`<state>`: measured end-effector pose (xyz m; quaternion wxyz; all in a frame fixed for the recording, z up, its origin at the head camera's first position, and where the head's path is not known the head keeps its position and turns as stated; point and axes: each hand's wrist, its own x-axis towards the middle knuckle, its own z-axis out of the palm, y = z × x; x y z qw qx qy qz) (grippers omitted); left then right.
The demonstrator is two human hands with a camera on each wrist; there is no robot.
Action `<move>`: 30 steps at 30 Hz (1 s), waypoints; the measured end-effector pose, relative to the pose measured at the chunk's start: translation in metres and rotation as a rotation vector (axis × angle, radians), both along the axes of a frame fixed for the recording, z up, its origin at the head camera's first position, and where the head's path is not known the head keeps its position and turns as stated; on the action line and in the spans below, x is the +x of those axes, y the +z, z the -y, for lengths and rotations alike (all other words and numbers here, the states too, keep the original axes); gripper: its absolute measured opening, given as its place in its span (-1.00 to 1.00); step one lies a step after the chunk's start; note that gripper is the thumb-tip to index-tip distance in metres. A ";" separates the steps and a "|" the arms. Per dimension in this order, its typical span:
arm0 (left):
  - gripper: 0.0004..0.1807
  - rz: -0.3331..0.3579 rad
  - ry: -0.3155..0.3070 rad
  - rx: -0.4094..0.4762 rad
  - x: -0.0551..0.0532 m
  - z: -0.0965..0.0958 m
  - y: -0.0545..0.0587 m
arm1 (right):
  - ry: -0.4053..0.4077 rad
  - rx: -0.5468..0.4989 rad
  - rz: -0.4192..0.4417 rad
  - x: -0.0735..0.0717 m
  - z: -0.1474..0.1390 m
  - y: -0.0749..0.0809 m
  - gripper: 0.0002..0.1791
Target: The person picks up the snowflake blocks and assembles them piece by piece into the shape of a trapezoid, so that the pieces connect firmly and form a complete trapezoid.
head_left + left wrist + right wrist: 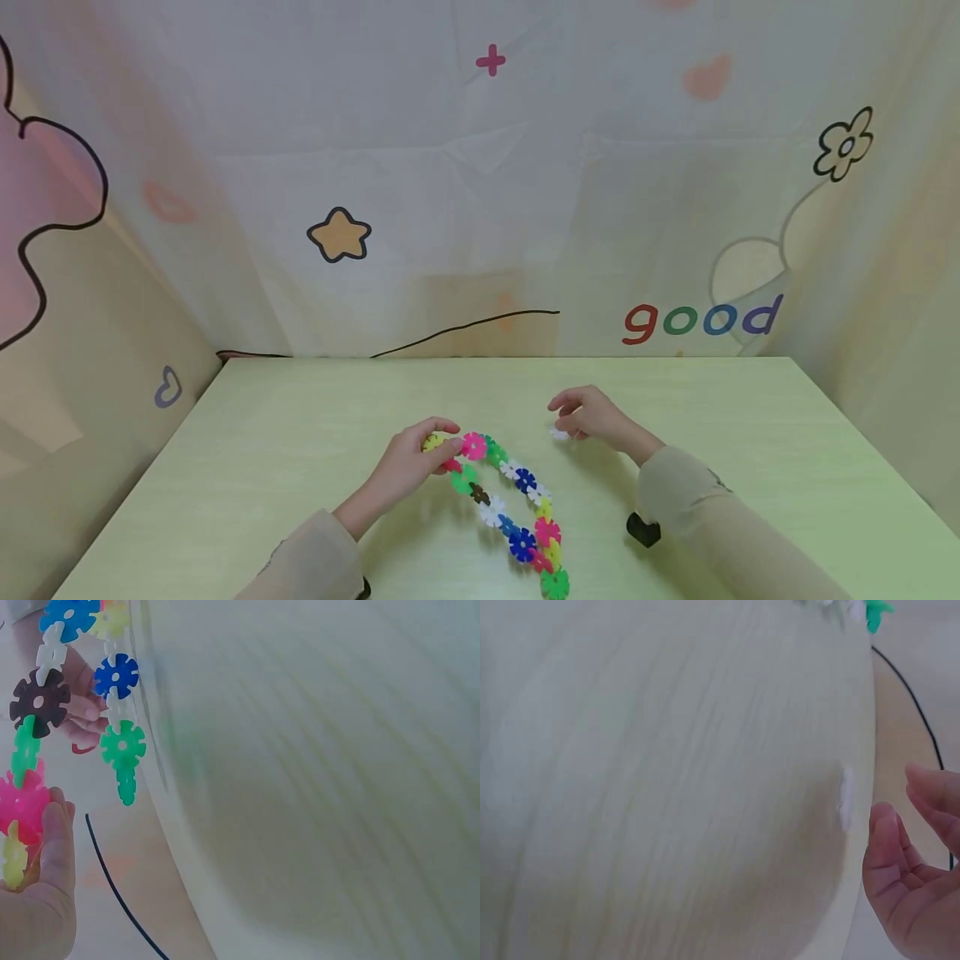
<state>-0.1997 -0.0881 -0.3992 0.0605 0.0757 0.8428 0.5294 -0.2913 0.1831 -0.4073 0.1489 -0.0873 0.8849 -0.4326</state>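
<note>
My left hand (405, 462) grips one end of a chain of interlocking snowflake discs (522, 533), pinching it between thumb and fingers. Pink, green, white, blue, yellow and brown discs make up the chain, which hangs in a long narrow loop towards the table's near side, a green disc lowest. In the left wrist view, the thumb lies against a pink disc (21, 810). My right hand (592, 415) hovers over the table with fingers loosely bent and nothing in them. A single white snowflake disc (846, 799) lies flat on the tabletop just below those fingers.
The pale wood-grain table (300, 433) runs back to a printed cloth backdrop (420, 208), with cloth at both sides too. A black object (643, 529) shows below the right sleeve (690, 492).
</note>
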 end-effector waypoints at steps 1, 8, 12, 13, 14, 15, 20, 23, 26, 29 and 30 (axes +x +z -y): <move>-0.55 0.001 -0.001 -0.003 0.000 0.000 0.000 | -0.004 0.012 0.003 -0.002 -0.002 -0.002 -0.72; -0.53 0.008 -0.010 0.012 0.002 0.001 0.001 | 0.021 0.072 0.021 -0.008 -0.010 -0.012 -0.69; -0.55 0.014 -0.004 0.021 0.002 0.002 0.001 | 0.023 0.111 0.017 -0.010 -0.010 -0.015 -0.67; -0.55 0.015 -0.002 0.021 0.002 0.002 0.000 | 0.028 0.123 0.010 -0.011 -0.009 -0.016 -0.67; -0.56 0.016 0.000 0.023 0.002 0.002 0.000 | 0.031 0.136 0.004 -0.011 -0.009 -0.016 -0.68; -0.57 0.019 0.002 0.024 0.002 0.002 0.000 | 0.030 0.149 -0.003 -0.011 -0.008 -0.016 -0.68; -0.58 0.023 0.007 0.024 0.001 0.002 0.000 | 0.018 0.214 -0.028 -0.014 -0.006 -0.018 -0.74; -0.58 0.019 0.005 0.024 0.001 0.003 0.000 | 0.014 0.237 -0.032 -0.015 -0.004 -0.019 -0.75; -0.58 0.015 0.002 0.023 0.001 0.003 -0.001 | 0.013 0.235 -0.033 -0.014 -0.003 -0.019 -0.76; -0.58 0.015 0.001 0.022 0.001 0.003 -0.001 | 0.017 0.218 -0.036 -0.012 -0.004 -0.019 -0.76; -0.58 0.016 0.002 0.021 0.001 0.003 -0.001 | 0.019 0.210 -0.041 -0.011 -0.005 -0.019 -0.76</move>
